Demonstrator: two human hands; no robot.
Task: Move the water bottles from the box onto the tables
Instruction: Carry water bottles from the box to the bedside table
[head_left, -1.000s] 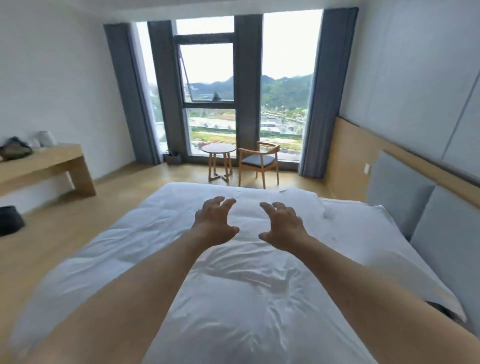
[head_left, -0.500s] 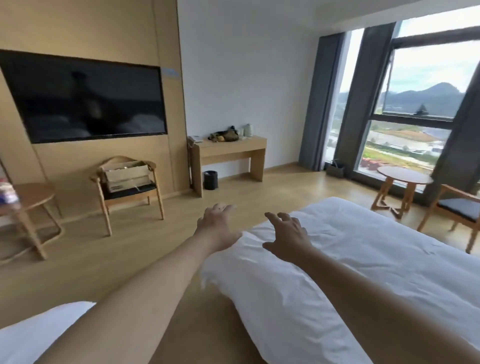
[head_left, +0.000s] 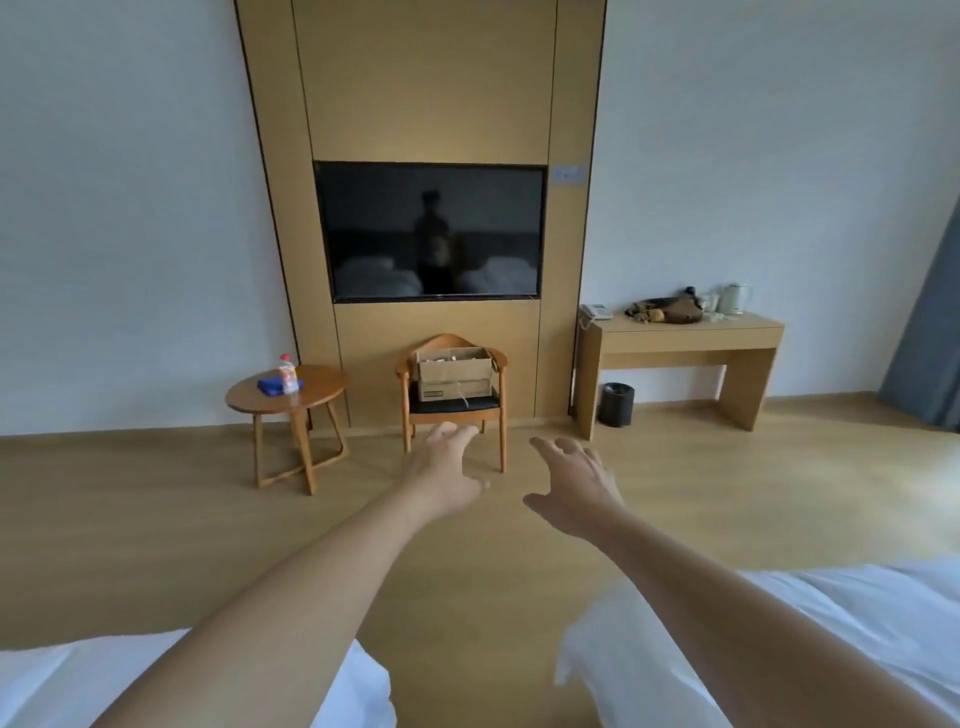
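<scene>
A cardboard box (head_left: 453, 380) sits on the seat of a wooden chair (head_left: 451, 410) against the far wall, under the television. Its contents are too small to make out. One water bottle (head_left: 288, 373) with a red cap stands on a small round wooden table (head_left: 311, 397) left of the chair, beside a blue item (head_left: 270, 385). A long wooden desk (head_left: 680, 340) stands at the right. My left hand (head_left: 445, 470) and my right hand (head_left: 574, 483) are stretched out in front of me above the floor, fingers spread and relaxed, holding nothing, well short of the chair.
White beds (head_left: 810, 634) flank me at bottom left and bottom right, with a strip of wooden floor (head_left: 467, 597) between them leading to the chair. On the desk lie a phone (head_left: 596, 310), a bag (head_left: 667, 309) and a kettle (head_left: 733, 299). A black bin (head_left: 615, 404) stands under it.
My view has swung left, from the window and bed round to the television wall, so the chair with the box is now straight ahead. Both hands stay raised and empty.
</scene>
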